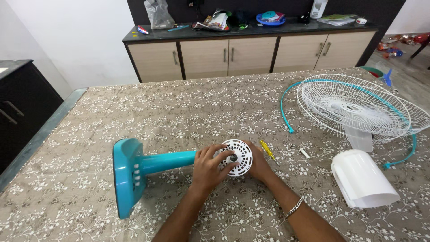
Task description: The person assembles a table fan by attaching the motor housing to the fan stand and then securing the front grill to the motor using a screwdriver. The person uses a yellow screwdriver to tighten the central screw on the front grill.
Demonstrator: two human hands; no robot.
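A teal fan stand (134,170) lies on its side on the patterned table (179,116), base to the left. At the right end of its pole sits a round white vented motor housing (239,154) with a dark shaft in the middle. My left hand (208,168) wraps over the housing's left side, fingers on its face. My right hand (259,166) cups the housing from the right and behind. A yellow-handled screwdriver (268,150) lies just beside my right hand.
Two white fan grilles (358,107) with a teal rim ring (286,105) lie at the right. A white motor cover (363,179) lies near the right front. A small white piece (304,153) lies by it. A cluttered cabinet (251,49) stands behind the table.
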